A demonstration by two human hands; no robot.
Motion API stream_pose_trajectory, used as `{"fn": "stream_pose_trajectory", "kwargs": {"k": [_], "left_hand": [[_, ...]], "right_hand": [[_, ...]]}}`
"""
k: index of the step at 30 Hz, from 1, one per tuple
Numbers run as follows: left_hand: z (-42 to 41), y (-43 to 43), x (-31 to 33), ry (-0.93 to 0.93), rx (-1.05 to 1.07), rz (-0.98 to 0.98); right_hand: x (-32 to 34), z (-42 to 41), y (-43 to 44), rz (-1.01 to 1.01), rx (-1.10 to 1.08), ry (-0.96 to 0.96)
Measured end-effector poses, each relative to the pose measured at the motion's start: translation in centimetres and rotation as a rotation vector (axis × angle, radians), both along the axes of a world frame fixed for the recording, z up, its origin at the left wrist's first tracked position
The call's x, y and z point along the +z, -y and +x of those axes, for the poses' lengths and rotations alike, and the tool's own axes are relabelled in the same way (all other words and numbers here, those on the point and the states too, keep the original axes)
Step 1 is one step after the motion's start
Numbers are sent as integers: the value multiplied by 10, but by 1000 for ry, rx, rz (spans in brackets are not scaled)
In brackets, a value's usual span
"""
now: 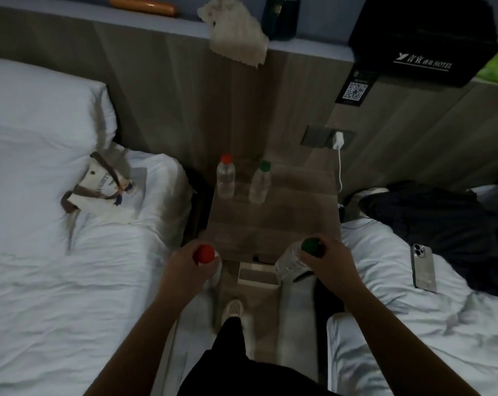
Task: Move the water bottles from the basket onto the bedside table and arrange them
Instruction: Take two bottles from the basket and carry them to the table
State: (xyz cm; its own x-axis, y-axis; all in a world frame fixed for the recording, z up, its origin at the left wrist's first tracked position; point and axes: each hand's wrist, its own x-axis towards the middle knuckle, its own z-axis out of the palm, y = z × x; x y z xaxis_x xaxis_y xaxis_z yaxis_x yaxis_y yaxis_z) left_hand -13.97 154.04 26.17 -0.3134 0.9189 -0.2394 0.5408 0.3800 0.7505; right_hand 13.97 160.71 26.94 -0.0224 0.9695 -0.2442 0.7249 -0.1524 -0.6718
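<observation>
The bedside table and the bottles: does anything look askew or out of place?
Slightly. On the table the red-capped bottle stands upright, while the green-capped bottle beside it seems to lean, though the wide lens may cause that. Nothing looks spilled.

Dim, soft, wide-angle edge distortion
</observation>
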Motion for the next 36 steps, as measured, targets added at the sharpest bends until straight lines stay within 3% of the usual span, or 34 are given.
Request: {"fn": "stream_pose_trajectory", "kwargs": {"k": [5,17,24,36], "left_hand": [[-14,-69,-16,-11,-89,-9],[10,-193,-53,23,3,-89],[20,-228,-80,47,85,-191],[35,-233,-89,36,144,-162]], "right_hand": [[-8,-23,-60,6,-125,-37],[-39,-38,-171,-183,-206,-175],[-65,-33,-221,-253,-206,-168],[-103,-22,-243,-285,-226,-187]]}}
